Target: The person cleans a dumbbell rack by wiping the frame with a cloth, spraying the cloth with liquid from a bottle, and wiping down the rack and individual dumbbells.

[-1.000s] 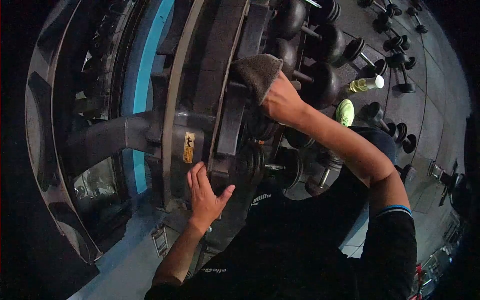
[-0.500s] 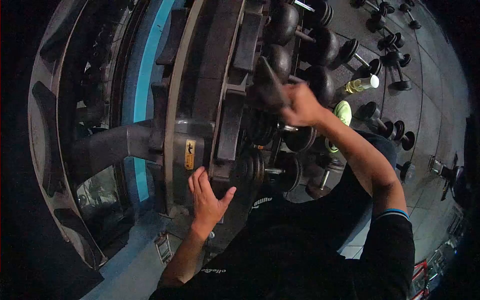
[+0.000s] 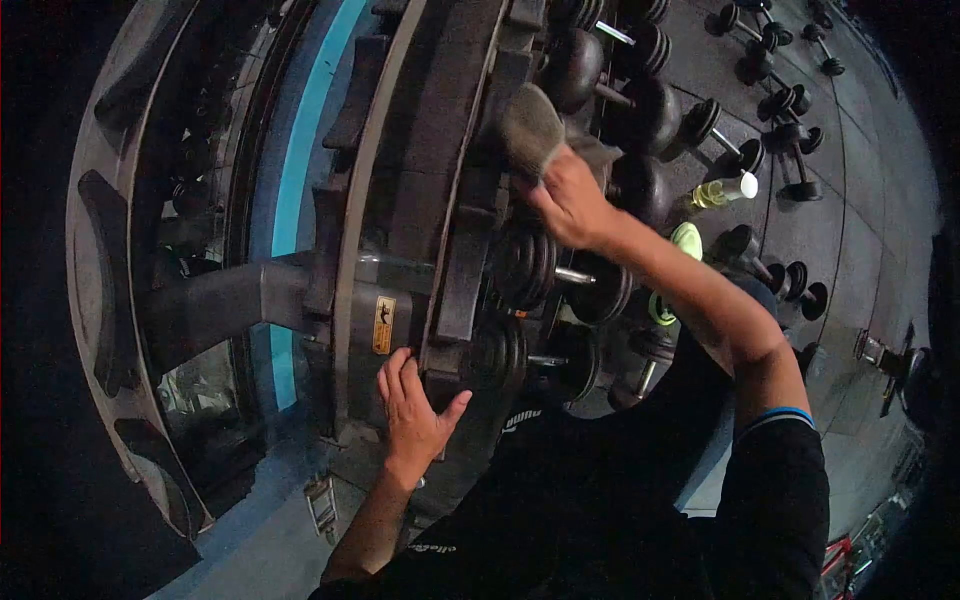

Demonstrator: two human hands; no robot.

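My right hand (image 3: 575,200) is closed round a grey-brown cloth (image 3: 532,128), held over the rack's upper edge beside the dumbbells. Part of the cloth is blurred. My left hand (image 3: 415,415) rests on the near end of the dark metal rack (image 3: 400,210), fingers apart and thumb spread, just below a small yellow label (image 3: 384,325). Nothing shows in that hand. Close to my right hand, a dumbbell with a silver handle (image 3: 575,275) sits on the lower tier, and another dumbbell (image 3: 548,360) lies nearer my body.
Several dumbbells (image 3: 800,165) lie on the dark tiled floor at the right. A spray bottle with yellow liquid (image 3: 712,193) stands near a bright green shoe (image 3: 687,242). A blue strip (image 3: 305,130) runs behind the rack at the left.
My right hand has moved slightly left, and the cloth has swung and now shows a broader face. My left hand has stayed at the rack's end. The view has shifted a little.
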